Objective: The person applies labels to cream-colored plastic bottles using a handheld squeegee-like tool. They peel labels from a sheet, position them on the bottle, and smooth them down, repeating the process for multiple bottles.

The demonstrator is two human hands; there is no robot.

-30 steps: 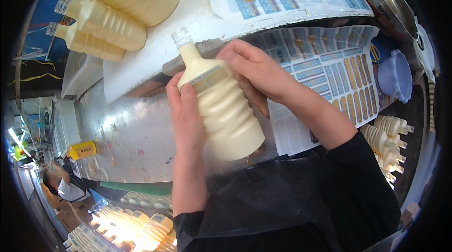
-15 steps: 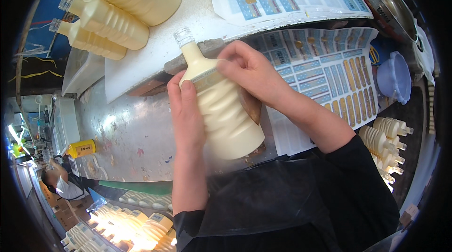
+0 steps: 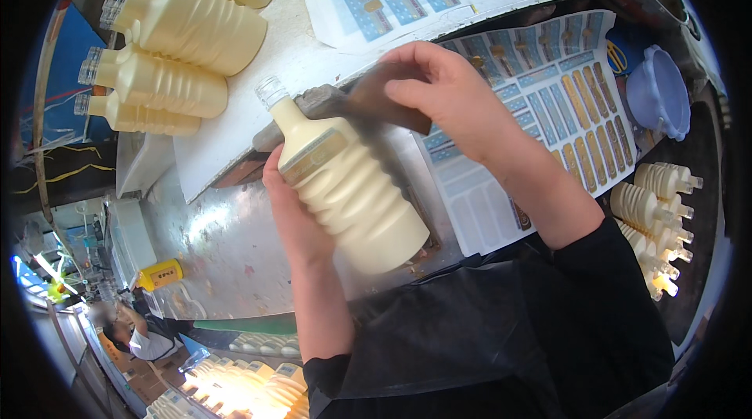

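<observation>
A cream plastic bottle [image 3: 362,204] with a clear neck top lies tilted over the metal bench, its neck toward the upper left. My left hand [image 3: 294,215] grips it from the left side, most fingers hidden behind it. Across the bottle's shoulder sits a tan and grey label strip [image 3: 315,154]. To the right of the neck, my right hand [image 3: 454,102] is closed on a flat brown piece [image 3: 382,98], smeared by motion; its exact kind does not show. That piece is near the bottle's shoulder; I cannot tell whether they touch.
Several cream bottles [image 3: 200,23] stand at the upper left. Blue and gold label sheets [image 3: 540,121] lie under and beyond my right arm. At right are a purple basin [image 3: 658,94] and more bottles [image 3: 658,207]. A yellow container [image 3: 160,274] and another person [image 3: 141,337] appear lower left.
My right hand has moved off the bottle's shoulder, up and to the right, bringing the brown piece into fuller view. The bottle has shifted slightly left and down in the picture.
</observation>
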